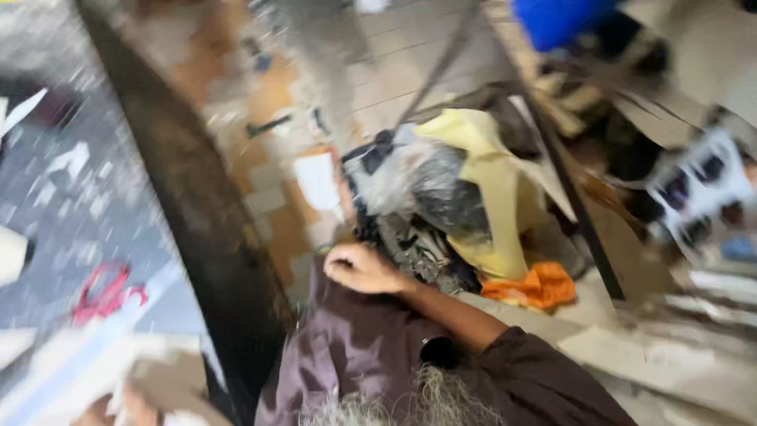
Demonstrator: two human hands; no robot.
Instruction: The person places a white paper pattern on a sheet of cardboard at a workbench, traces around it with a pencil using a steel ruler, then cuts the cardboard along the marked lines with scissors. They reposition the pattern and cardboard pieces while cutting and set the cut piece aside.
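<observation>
Under the right hand (363,268), brown cloth (347,347) seems gripped by curled fingers (341,272).

Brown garment (347,347); orange cloth (536,286); yellow fabric (493,181).

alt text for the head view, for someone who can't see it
Blurred view down at a hand resting closed on dark brown cloth, beside a heap of grey, yellow and orange fabric. Red scissors lie at left.

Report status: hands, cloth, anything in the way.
Right hand fisted on brown cloth. Left hand at frame bottom, grip unclear. Fabric pile just beyond. Frame blurred.
</observation>
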